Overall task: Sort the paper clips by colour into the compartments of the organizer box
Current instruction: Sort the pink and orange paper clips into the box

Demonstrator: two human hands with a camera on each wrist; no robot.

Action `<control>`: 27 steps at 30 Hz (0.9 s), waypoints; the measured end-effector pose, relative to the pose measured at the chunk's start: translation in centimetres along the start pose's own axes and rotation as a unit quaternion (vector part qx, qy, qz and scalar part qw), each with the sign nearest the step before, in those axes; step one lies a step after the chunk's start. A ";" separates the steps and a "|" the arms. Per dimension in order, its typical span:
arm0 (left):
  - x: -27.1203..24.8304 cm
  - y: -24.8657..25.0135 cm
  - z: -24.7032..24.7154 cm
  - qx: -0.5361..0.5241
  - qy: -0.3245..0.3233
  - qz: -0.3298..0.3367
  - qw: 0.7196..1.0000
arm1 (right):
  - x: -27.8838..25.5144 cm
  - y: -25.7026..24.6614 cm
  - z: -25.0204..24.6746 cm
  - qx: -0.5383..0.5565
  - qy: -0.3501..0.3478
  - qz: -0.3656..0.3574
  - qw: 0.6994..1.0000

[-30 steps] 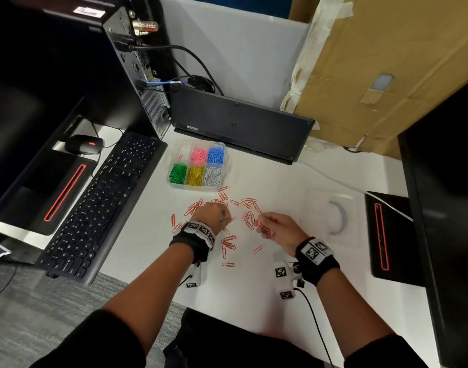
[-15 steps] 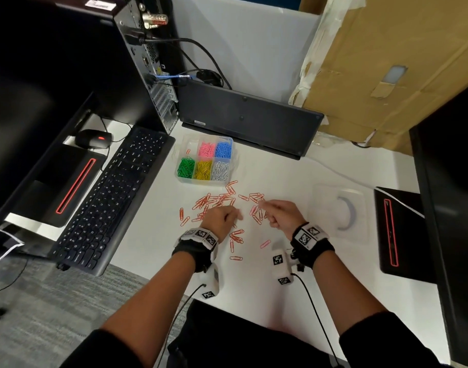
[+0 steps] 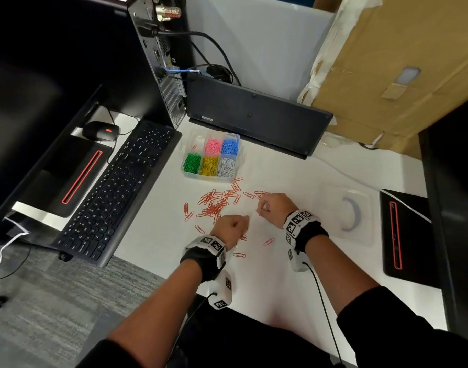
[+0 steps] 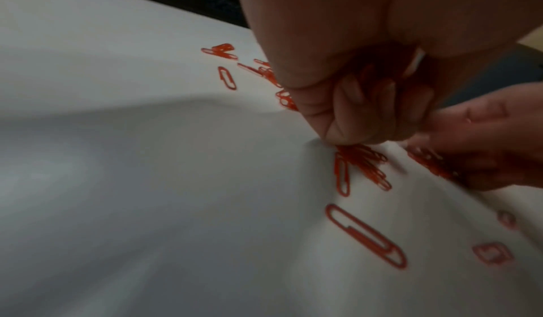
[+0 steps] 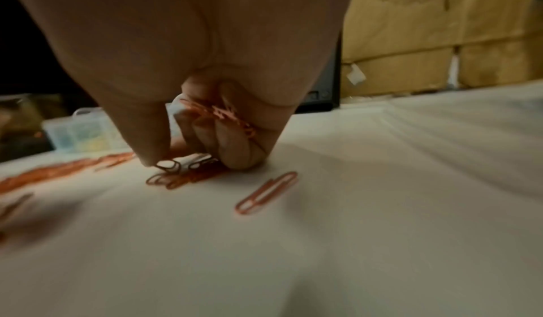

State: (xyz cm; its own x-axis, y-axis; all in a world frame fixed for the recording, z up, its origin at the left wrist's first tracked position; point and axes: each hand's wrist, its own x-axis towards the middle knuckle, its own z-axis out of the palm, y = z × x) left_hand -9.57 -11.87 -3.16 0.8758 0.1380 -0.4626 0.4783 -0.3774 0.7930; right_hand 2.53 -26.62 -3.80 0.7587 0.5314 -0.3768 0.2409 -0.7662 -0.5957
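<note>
Gathering with both hands on white desk (image 3: 153,243). Clear plastic six-compartment organizer box (image 3: 241,166) ahead of our left hand (image 3: 229,228), one far-left cell nearly bare. Left hand fisted round clips; right hand (image 3: 274,208) pinching more, some tucked in palm. Risk: overfull fists spilling thin orange wire paper clips (image 3: 214,205) into wrong cell.
</note>
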 end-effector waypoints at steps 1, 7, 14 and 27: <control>0.1 0.0 0.3 -0.003 -0.004 0.001 1.000 | -0.1 0.3 -0.1 0.024 0.002 0.005 1.000; 0.1 0.8 1.7 0.074 -0.028 0.050 0.996 | -2.9 2.7 -1.6 0.443 0.013 0.089 0.892; 0.7 1.7 4.4 0.236 -0.040 0.063 0.969 | -6.8 4.7 -2.6 0.731 0.029 0.172 0.660; 0.9 1.5 2.1 0.173 0.006 0.058 0.983 | -5.4 2.7 -1.3 0.077 0.101 0.277 0.953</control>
State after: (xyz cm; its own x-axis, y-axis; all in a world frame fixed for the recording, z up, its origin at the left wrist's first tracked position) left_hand -8.17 -14.24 -3.27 0.9247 0.0853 -0.3709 0.3264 -0.6792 0.6574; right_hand -0.12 -32.00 -2.44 0.8481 -0.0306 -0.5289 -0.3097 -0.8387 -0.4480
